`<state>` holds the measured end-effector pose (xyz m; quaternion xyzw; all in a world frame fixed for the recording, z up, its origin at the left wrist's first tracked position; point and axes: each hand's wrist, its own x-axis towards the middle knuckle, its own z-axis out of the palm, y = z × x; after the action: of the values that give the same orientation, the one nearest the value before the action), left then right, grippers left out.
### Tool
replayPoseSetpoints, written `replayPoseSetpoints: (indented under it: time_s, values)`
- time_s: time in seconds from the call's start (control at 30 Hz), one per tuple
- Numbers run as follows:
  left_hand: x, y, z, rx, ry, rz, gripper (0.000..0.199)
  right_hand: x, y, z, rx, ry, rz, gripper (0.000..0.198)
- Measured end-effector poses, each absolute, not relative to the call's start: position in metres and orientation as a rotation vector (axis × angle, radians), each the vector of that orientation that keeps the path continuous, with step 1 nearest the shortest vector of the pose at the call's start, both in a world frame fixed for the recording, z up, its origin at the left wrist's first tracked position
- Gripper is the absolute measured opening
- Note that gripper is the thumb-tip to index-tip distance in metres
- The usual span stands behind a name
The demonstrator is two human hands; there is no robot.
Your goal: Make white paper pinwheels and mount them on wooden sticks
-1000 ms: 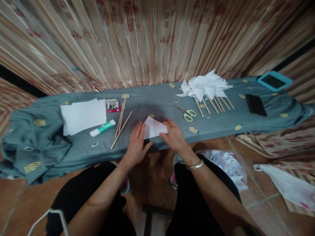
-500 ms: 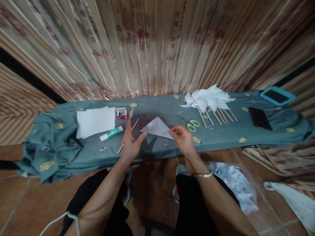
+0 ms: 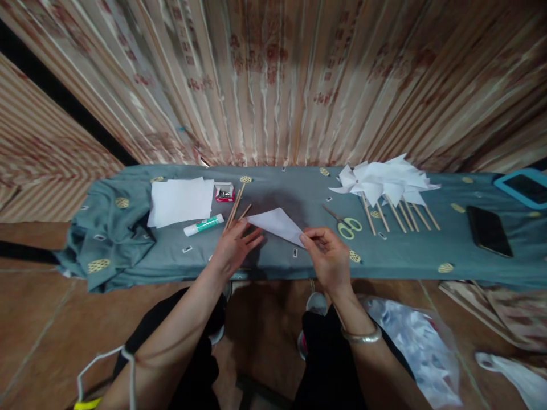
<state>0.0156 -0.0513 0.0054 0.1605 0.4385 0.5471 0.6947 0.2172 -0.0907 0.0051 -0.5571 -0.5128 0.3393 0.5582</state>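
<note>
evidently, the step in hand is the handling of a folded white paper [image 3: 276,222], which is over the middle part of the grey-green cloth [image 3: 290,185], between the left hand [image 3: 233,250] and the right hand [image 3: 330,257]. the right hand pinches the right corner of it between thumb and fingers, while the left hand is spread near the left tip. to do this well, i would judge, the pinch should be light but steady, so that the thin corner does not get a wrong crease. the left fingers should support the tip softly and not pull it. it is also better to be careful with the wooden sticks [image 3: 234,208], which lie just beside the left hand and could roll.

some things are difficult to see. i cannot tell if the left fingers touch the paper or are only very near, nor if its underside is resting on the cloth. the lower ends of the sticks are mostly hidden by the left hand. the blue-framed device [image 3: 523,199] is cut off by the right edge, and the clear plastic bag [image 3: 414,336] is partly covered by the right forearm [image 3: 376,370]. the metal pieces [image 3: 224,195] in the red box [image 3: 226,200] are too small for me to name.
</note>
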Motion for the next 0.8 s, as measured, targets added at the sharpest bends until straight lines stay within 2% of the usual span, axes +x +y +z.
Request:
replayPoseSetpoints:
  time_s: [0.2,0.47,0.7,0.8]
  values:
    - [0.019,-0.054,0.011,0.28,0.91,1.158,0.008,0.212,-0.095,0.009,-1.27,-1.241,0.841,0.009]
    - [0.022,-0.056,0.016,0.256,0.89,1.191,0.015,0.213,-0.101,0.009,-1.241,-1.299,0.85,0.012]
    - [0.024,-0.054,0.016,0.296,0.908,1.154,0.011,0.216,-0.088,0.005,-1.203,-1.171,0.962,0.024]
    - [0.023,-0.054,0.018,0.305,0.907,1.107,0.017,0.216,-0.079,0.003,-1.215,-1.138,1.002,0.032]
